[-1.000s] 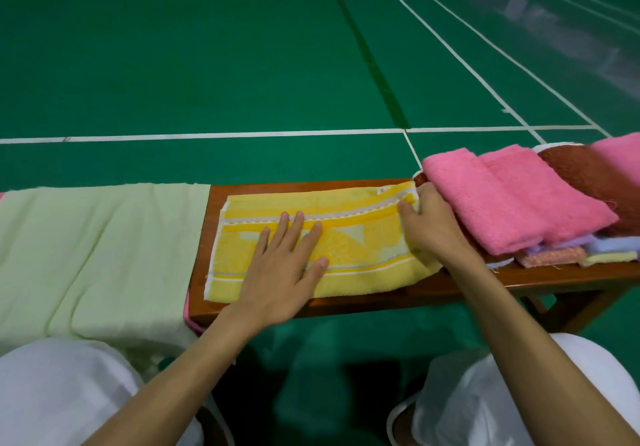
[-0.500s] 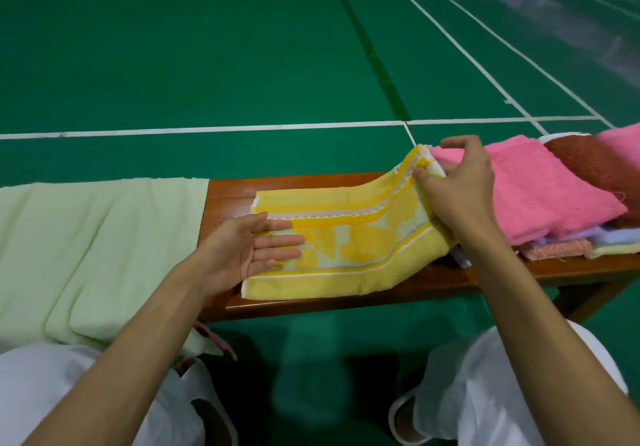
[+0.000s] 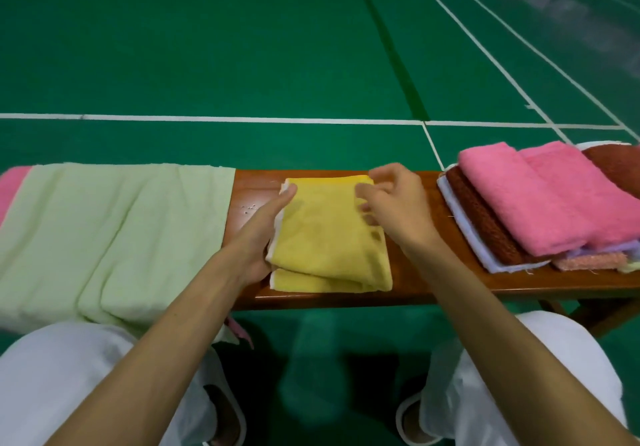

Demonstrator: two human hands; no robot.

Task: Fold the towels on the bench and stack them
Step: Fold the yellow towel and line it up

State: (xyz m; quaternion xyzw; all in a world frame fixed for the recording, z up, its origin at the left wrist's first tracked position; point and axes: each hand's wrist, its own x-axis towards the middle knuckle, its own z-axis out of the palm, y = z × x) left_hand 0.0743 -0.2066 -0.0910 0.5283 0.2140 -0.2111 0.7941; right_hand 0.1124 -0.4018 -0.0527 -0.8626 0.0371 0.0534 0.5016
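Observation:
A yellow towel (image 3: 329, 237) lies folded in half on the wooden bench (image 3: 433, 279), plain side up. My left hand (image 3: 263, 237) lies flat along its left edge with the fingers straight, touching the white hem. Over the towel's far right corner is my right hand (image 3: 394, 210), blurred, its fingers loosely curled and apart, holding nothing. To the right sits a stack of folded towels with two pink ones (image 3: 540, 199) on top, a brown one (image 3: 485, 227) and several pale ones under them.
A large pale green towel (image 3: 114, 230) drapes over the bench's left part, with a pink towel (image 3: 12, 185) beyond it at the far left. My knees in white trousers are below the bench. Green court floor with white lines lies behind.
My right hand carried the yellow towel's right end over to the left and let it go, so the towel is now folded in half. My left hand moved to its left edge.

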